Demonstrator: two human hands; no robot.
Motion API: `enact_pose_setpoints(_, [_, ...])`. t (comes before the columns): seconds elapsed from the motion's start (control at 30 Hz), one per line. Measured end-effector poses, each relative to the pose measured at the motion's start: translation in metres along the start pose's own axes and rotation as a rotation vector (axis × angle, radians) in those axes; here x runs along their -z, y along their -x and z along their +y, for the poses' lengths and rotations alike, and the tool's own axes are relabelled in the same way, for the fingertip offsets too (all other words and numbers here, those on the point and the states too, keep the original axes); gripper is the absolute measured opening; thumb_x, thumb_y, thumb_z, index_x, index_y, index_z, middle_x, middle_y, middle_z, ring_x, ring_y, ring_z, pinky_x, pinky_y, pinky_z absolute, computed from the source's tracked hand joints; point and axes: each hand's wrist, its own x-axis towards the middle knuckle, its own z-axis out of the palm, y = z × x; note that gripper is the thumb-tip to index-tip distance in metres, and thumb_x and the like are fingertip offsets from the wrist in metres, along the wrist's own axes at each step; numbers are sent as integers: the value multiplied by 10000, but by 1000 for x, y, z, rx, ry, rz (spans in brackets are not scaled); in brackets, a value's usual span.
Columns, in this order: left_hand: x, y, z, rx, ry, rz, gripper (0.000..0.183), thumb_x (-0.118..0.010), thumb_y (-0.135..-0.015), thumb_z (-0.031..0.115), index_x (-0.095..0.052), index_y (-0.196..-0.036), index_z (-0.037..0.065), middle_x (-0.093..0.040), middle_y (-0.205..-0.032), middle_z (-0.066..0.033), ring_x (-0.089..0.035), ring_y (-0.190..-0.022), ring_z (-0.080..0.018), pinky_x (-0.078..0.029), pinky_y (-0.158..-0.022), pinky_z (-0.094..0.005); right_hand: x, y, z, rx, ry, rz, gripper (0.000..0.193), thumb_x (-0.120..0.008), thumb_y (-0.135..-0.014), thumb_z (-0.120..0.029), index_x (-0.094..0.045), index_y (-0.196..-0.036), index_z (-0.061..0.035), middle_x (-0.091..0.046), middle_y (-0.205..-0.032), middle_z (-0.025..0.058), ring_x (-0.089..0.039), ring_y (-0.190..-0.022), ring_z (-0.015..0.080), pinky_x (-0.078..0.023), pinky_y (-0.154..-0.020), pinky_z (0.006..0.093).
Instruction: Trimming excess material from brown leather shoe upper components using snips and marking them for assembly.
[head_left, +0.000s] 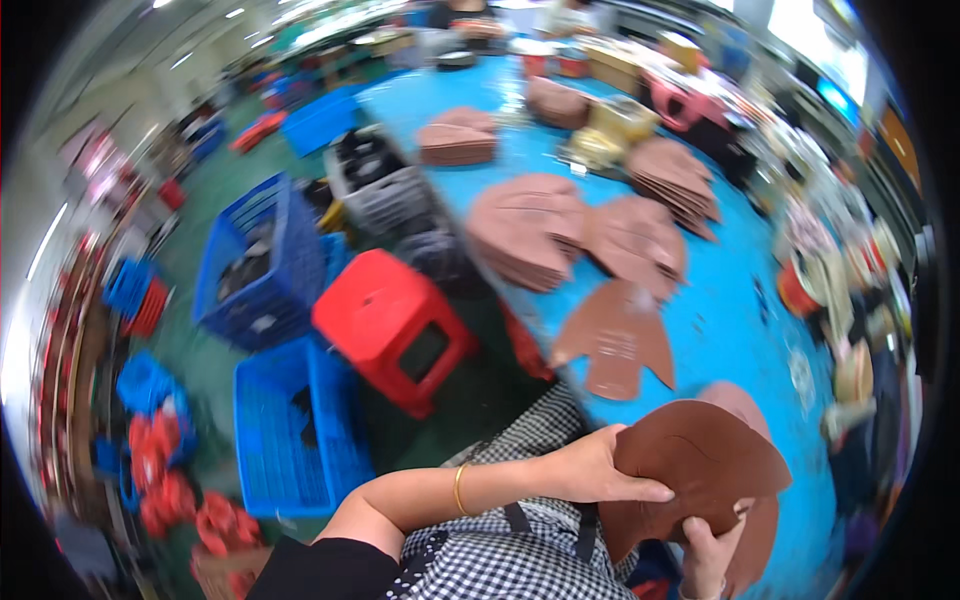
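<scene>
A curved brown leather-like cut piece bends between my two hands, over the near edge of the blue table. My left hand grips its left side, the thumb lying across the face. Lower down, my right hand pinches it with the thumb on top; some fingers are hidden behind. Paler brown material shows behind the piece, and I cannot tell whether it is a second one. Just beyond lies a flat brown cut piece with lobes. Farther off are a spread pile and a taller stack of similar pieces.
More stacks stand at the table's far side, near a yellowish plastic bag. Left of the table are a red stool, blue crates and a grey crate. Tubs and clutter line the right edge.
</scene>
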Motion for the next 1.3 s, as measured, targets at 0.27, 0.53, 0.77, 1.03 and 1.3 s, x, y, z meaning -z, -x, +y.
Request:
enact_pose_setpoints(0.27, [1, 145, -1, -279, -201, 433, 541, -731, -850, 242, -515, -1277, -10, -650, -1153, -115, -598, -1058, -176, -480, -940, -332, -95, -29, -71, -115, 356, -683, 201, -729, -822, -23, -629, -992, 17, -644, -957, 61, -597, -858, 150, -503, -749, 250])
enact_pose_setpoints(0.53, [-13, 246, 13, -415, -154, 707, 284, -535, -982, 279, -616, -1055, 17, -574, -647, 9, -520, -540, -16, -381, -523, -174, -168, -20, -87, 241, 306, -742, 142, -676, -878, -88, -637, -929, 39, -633, -760, 78, -567, -603, 150, -477, -546, 274])
enact_pose_setpoints(0.77, [-2, 264, -22, -524, -52, 839, 344, -370, -1042, 291, -595, -1020, 32, -366, -573, 62, -325, -507, -34, -306, -488, -204, -191, -1, -117, 238, 135, -657, 162, -615, -938, -156, -613, -872, -9, -592, -670, 54, -486, -513, 102, -402, -481, 224])
enact_pose_setpoints(1.03, [-18, 249, -28, -596, -212, 704, 367, -330, -1048, 295, -557, -937, 30, -509, -639, 3, -452, -549, -56, -362, -480, -229, -159, -25, -100, 363, 246, -927, 214, -552, -971, -137, -580, -826, 19, -563, -611, 59, -424, -458, 92, -326, -442, 210])
enact_pose_setpoints(1.3, [1, 190, -37, -202, 284, 349, 356, -394, -1006, 383, -454, -759, 135, -372, -655, 72, -287, -538, -15, -222, -454, -176, -51, -36, -84, 186, 401, -230, 439, -680, -812, -26, -516, -1218, 10, -596, -1138, 80, -563, -1045, 152, -463, -905, 303])
